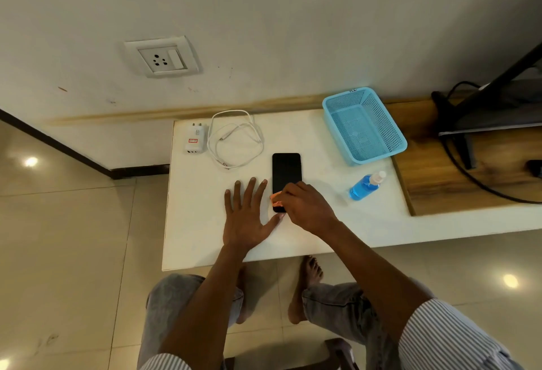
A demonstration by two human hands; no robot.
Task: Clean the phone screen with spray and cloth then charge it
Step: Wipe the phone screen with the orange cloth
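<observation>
Phone [286, 173] lies flat mid-table; your right hand [305, 208] seems to bunch the orange cloth [275, 198] on its near end, left hand [247, 214] spread flat alongside. Press unevenly and it may skid toward the table's edge.

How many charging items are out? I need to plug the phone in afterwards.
2: a white adapter at the table's far left corner, and a coiled white cable just right of it. No others visible.
</observation>
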